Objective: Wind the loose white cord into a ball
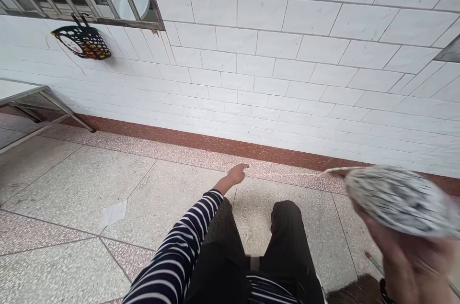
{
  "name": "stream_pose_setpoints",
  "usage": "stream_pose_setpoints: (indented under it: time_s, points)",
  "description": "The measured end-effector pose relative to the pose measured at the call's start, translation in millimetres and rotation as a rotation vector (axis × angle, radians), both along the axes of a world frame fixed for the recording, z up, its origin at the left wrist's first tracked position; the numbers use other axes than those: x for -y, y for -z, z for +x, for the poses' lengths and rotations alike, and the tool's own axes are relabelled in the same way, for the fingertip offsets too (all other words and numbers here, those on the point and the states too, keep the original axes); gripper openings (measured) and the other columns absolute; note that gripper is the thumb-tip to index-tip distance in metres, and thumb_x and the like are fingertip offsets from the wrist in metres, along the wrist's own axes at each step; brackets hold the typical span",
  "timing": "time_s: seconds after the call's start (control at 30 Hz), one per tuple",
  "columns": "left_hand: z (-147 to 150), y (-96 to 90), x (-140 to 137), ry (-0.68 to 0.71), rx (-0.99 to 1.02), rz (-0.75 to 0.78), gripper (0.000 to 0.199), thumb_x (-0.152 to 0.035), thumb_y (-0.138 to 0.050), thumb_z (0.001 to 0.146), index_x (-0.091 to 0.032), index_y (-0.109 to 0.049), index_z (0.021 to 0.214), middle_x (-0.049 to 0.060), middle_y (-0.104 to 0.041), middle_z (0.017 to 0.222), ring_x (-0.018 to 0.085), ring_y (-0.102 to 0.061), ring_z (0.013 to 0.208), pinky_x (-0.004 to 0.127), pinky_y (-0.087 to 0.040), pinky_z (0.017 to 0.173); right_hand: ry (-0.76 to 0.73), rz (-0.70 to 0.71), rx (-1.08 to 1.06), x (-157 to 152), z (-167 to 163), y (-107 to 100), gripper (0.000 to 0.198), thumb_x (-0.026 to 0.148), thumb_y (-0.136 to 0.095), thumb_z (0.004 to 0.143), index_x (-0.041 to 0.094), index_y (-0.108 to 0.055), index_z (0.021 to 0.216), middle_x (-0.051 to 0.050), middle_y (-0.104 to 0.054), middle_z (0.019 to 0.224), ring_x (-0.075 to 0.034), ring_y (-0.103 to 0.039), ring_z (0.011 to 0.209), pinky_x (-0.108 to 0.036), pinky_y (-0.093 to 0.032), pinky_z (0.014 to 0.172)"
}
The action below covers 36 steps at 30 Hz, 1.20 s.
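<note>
My right hand [409, 256], close to the camera and blurred, is wrapped under a ball of grey-white yarn [402, 201]. A loose strand of yarn [341, 169] leaves the ball's left side and runs leftward, low in front of the wall, thinning toward my left hand. My left hand [237, 174] reaches out past my knees in a striped sleeve, fingers closed at the strand's far end. The pinch itself is too small to see clearly. A dark band circles my right wrist.
White wall tiles [273, 74] rise ahead above a red-brown skirting [201, 141]. At the left stand a metal-legged table [70, 115] and a barred window with a hanging black bag [84, 41]. A paper [113, 214] lies on the floor; something brown and bristly [354, 290] shows bottom right.
</note>
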<state>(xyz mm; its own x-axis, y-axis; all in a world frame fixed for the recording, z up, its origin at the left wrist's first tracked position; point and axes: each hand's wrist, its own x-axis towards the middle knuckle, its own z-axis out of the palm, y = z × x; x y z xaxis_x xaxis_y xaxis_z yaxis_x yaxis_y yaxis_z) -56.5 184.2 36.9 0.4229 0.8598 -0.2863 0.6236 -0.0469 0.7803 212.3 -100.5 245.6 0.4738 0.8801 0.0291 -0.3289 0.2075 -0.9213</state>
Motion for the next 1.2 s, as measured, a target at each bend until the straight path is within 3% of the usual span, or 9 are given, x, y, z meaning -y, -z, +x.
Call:
stream_pose_setpoints:
  time_s: [0.1, 0.2, 0.33, 0.47, 0.67, 0.73, 0.83, 1.0, 1.2]
  points:
    - [29, -18.0, 32, 0.174, 0.163, 0.042, 0.049, -0.015, -0.055, 0.090, -0.020, -0.061, 0.139, 0.009, -0.060, 0.146, 0.024, -0.054, 0.136, 0.039, -0.038, 0.118, -0.174, -0.137, 0.004, -41, -41, 13, 0.076, 0.030, -0.084, 0.060, 0.036, -0.063, 0.132, -0.009, -0.061, 0.142, -0.036, -0.065, 0.111, -0.044, -0.059, 0.071]
    - [52, -37.8, 72, 0.253, 0.492, 0.030, 0.056, -0.023, -0.064, 0.089, -0.020, -0.056, 0.145, 0.010, -0.062, 0.144, 0.025, -0.058, 0.130, 0.039, -0.045, 0.112, -0.361, -0.341, -0.006, -73, -65, 39, 0.070, 0.020, -0.084, 0.061, 0.032, -0.062, 0.127, -0.007, -0.066, 0.128, -0.024, -0.067, 0.092, -0.033, -0.058, 0.066]
    - [57, -46.9, 105, 0.183, 0.546, -0.129, 0.028, -0.032, -0.073, 0.084, -0.013, -0.075, 0.105, 0.009, -0.076, 0.112, 0.027, -0.067, 0.108, 0.035, -0.052, 0.095, -0.473, -0.371, -0.007, -84, -71, 61, 0.066, 0.024, -0.082, 0.066, 0.031, -0.058, 0.127, -0.004, -0.067, 0.114, -0.018, -0.064, 0.084, -0.030, -0.057, 0.065]
    - [39, -29.9, 120, 0.253, 0.509, -0.110, 0.031, -0.035, -0.058, 0.094, -0.013, -0.073, 0.078, 0.005, -0.076, 0.088, 0.019, -0.067, 0.089, 0.028, -0.050, 0.087, -0.401, -0.376, 0.214, -82, -56, 59, 0.068, 0.028, -0.083, 0.064, 0.030, -0.053, 0.124, -0.001, -0.062, 0.106, -0.018, -0.060, 0.082, -0.029, -0.054, 0.063]
    - [17, -10.6, 157, 0.421, 0.198, -0.013, 0.033, -0.026, -0.047, 0.099, -0.016, -0.070, 0.078, 0.001, -0.075, 0.087, 0.013, -0.065, 0.076, 0.022, -0.046, 0.076, -0.099, -0.384, 0.658, -94, -24, 71, 0.073, 0.043, -0.085, 0.063, 0.029, -0.047, 0.124, -0.006, -0.060, 0.120, -0.025, -0.061, 0.093, -0.035, -0.052, 0.072]
    - [15, -14.2, 166, 0.479, 0.084, 0.115, 0.031, -0.028, -0.047, 0.101, -0.018, -0.071, 0.085, 0.001, -0.073, 0.080, 0.014, -0.064, 0.072, 0.023, -0.046, 0.075, 0.007, -0.415, 0.784, -100, -19, 89, 0.075, 0.046, -0.084, 0.063, 0.027, -0.048, 0.125, -0.009, -0.057, 0.124, -0.029, -0.060, 0.101, -0.039, -0.051, 0.077]
    - [15, -27.9, 165, 0.548, -0.014, 0.461, 0.030, -0.028, -0.045, 0.104, -0.020, -0.073, 0.096, 0.003, -0.073, 0.078, 0.017, -0.066, 0.077, 0.032, -0.047, 0.095, 0.005, -0.559, 0.898, -102, -23, 125, 0.074, 0.039, -0.083, 0.057, 0.026, -0.054, 0.124, -0.012, -0.052, 0.127, -0.032, -0.057, 0.105, -0.041, -0.050, 0.079]
    - [9, -43.6, 135, 0.560, -0.114, 0.770, 0.031, -0.023, -0.043, 0.104, -0.021, -0.074, 0.106, 0.002, -0.071, 0.079, 0.015, -0.065, 0.077, 0.043, -0.035, 0.118, -0.441, -0.662, 0.484, -71, -53, 181, 0.066, 0.026, -0.072, 0.051, 0.025, -0.056, 0.115, -0.004, -0.059, 0.102, -0.023, -0.058, 0.086, -0.035, -0.051, 0.068]
    - [14, -18.2, 129, 0.551, -0.026, 0.540, 0.029, -0.023, -0.045, 0.104, -0.019, -0.073, 0.103, 0.004, -0.075, 0.089, 0.016, -0.069, 0.088, 0.042, -0.031, 0.119, -0.648, -0.529, 0.027, -29, -76, 182, 0.067, 0.017, -0.070, 0.055, 0.029, -0.055, 0.120, 0.001, -0.062, 0.097, -0.018, -0.059, 0.079, -0.028, -0.052, 0.062]
